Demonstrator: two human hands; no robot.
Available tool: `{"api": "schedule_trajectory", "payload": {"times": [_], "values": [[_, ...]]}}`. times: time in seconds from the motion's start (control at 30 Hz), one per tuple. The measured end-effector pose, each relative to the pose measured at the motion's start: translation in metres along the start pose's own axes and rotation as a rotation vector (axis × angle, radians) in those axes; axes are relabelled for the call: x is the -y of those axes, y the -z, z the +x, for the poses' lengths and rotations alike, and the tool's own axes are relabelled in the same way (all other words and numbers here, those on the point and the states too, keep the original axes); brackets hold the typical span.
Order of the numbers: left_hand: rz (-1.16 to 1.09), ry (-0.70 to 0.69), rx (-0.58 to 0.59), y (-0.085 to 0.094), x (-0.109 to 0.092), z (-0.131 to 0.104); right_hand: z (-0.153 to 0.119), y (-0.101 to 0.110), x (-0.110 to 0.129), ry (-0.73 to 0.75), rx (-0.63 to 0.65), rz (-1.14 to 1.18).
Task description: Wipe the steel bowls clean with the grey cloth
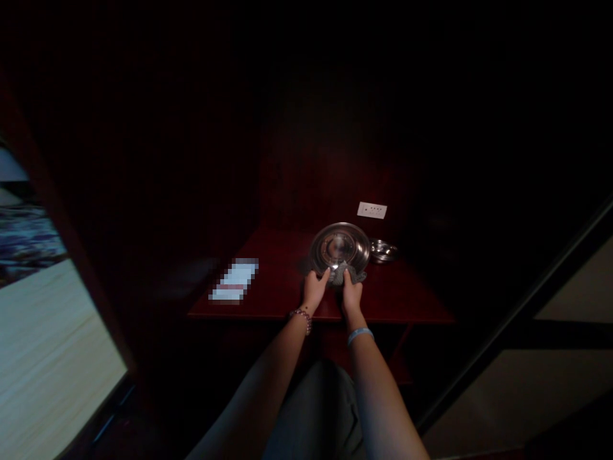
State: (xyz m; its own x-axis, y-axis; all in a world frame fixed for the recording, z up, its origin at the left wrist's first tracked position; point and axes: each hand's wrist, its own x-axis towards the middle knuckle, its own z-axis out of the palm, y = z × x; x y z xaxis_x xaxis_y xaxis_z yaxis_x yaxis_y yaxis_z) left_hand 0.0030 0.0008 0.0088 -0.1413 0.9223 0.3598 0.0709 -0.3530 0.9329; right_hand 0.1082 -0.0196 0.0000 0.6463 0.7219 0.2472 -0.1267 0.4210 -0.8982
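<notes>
A round, shiny metal plate (341, 246) is held tilted above the dark red shelf (282, 300), its inner face turned toward me. My left hand (316, 287) grips the near left part of its rim, thumb on top. My right hand (352, 291) holds a grey cloth (357, 276) against the near right part of the rim, the thumb pressing from above. The fingers of both hands are mostly hidden under the plate. Just behind and to the right, a metal bowl (384, 250) rests on the shelf.
A pixelated white paper-like item (234, 281) lies at the shelf's left. On the back wall is a white power socket (372, 210). Dark side walls enclose the shelf. A pale wooden surface (52, 358) lies at the far left, and a dark slanted edge (517, 306) at the right.
</notes>
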Motion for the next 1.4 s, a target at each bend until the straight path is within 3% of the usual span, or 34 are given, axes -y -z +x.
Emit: {"api": "schedule_trajectory", "payload": {"times": [1.4], "values": [[0.075, 0.013, -0.014, 0.0019, 0.0012, -0.0003, -0.0025, 0.0001, 0.0037, 0.0, 0.019, -0.046]]}}
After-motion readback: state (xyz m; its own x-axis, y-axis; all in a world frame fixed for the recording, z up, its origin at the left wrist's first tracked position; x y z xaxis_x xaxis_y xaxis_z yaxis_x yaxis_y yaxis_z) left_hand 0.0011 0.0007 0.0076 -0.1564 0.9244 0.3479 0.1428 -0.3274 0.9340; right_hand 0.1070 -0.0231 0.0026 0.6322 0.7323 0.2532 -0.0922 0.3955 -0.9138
